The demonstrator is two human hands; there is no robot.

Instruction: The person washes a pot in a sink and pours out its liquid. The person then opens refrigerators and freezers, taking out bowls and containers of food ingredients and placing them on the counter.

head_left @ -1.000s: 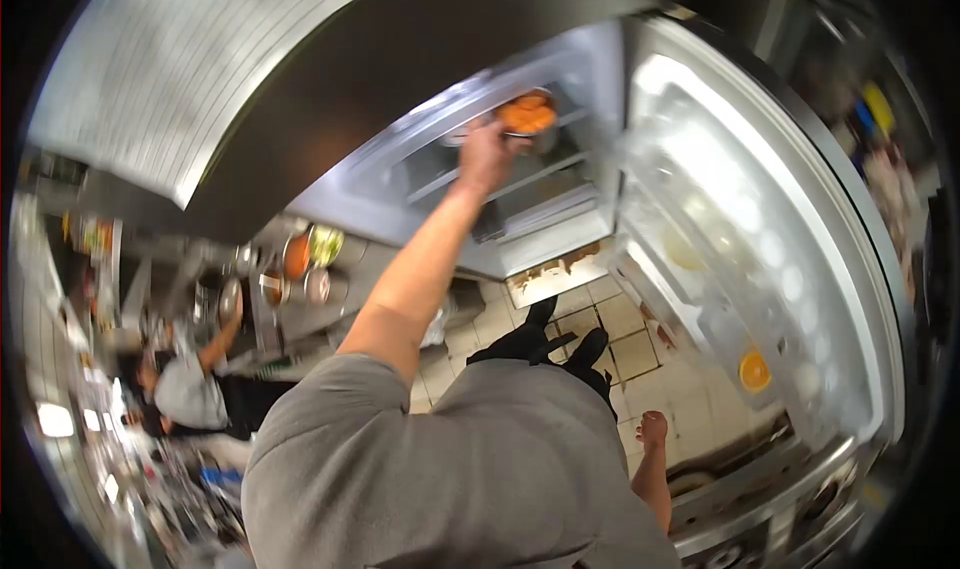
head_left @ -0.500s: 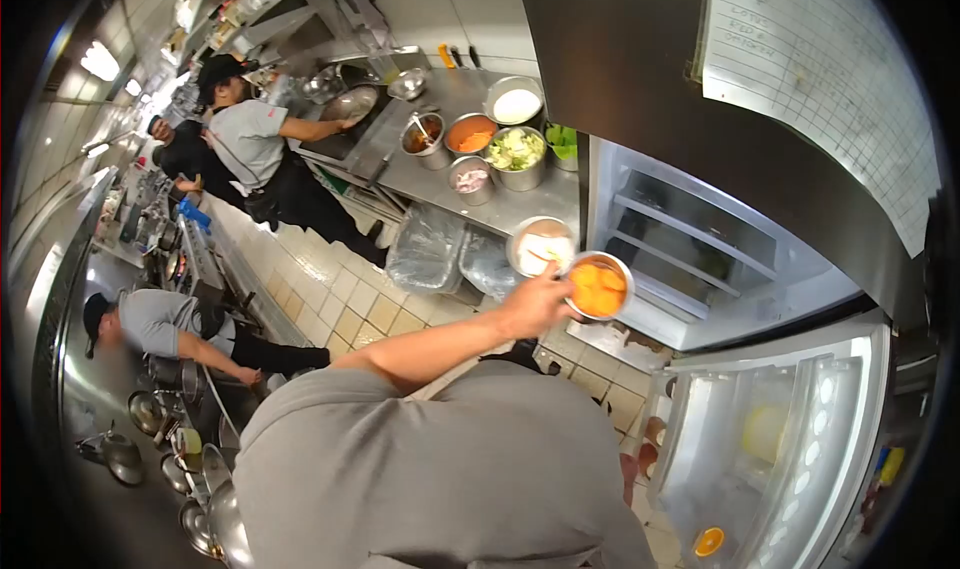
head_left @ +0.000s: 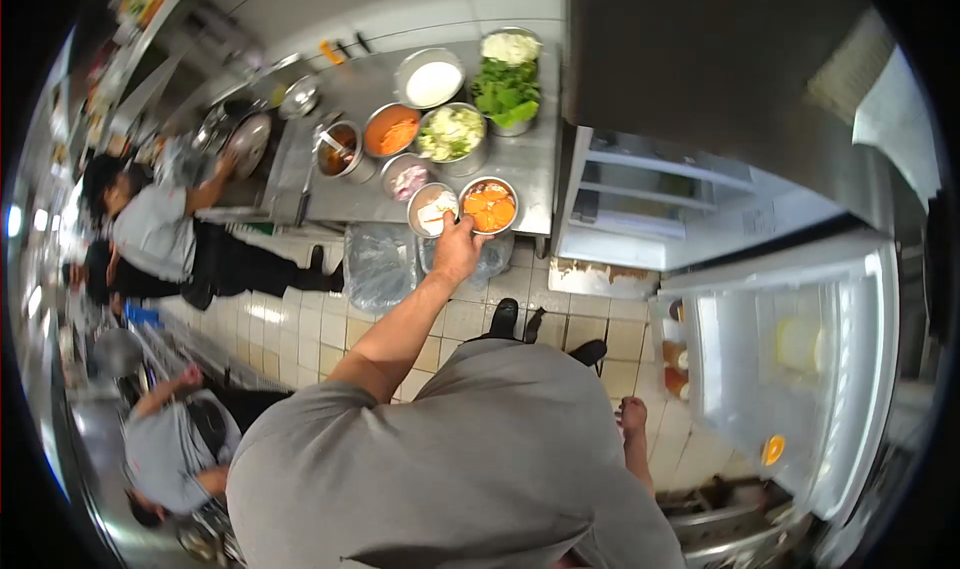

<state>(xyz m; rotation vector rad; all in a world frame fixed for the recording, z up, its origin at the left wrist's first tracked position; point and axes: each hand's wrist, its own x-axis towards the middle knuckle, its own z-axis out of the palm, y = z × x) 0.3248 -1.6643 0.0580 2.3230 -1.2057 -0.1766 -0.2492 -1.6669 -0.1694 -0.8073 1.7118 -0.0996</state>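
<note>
My left hand [head_left: 458,249] is closed on the rims of two metal bowls held side by side at the counter's front edge. One bowl of white food [head_left: 434,207] is on the left, and one bowl of orange slices [head_left: 489,206] on the right. Whether their bases touch the counter I cannot tell. Just behind them stand a bowl of pinkish food [head_left: 407,178] and a pot of chopped pale-green vegetable [head_left: 451,132]. Low on the right, my right hand [head_left: 632,414] hangs by my side, its fingers curled, with nothing visible in them.
The steel counter [head_left: 527,174] also bears shredded orange food [head_left: 391,130], a white-filled bowl [head_left: 432,81] and leafy greens [head_left: 505,91]. A fridge door [head_left: 760,359] stands open at right. Plastic-lined bins [head_left: 382,267] sit below the counter. Co-workers [head_left: 155,231] are at left.
My left hand has carried both bowls left, from in front of the open fridge to the counter's edge. The view has turned, and my right hand has come back into sight.
</note>
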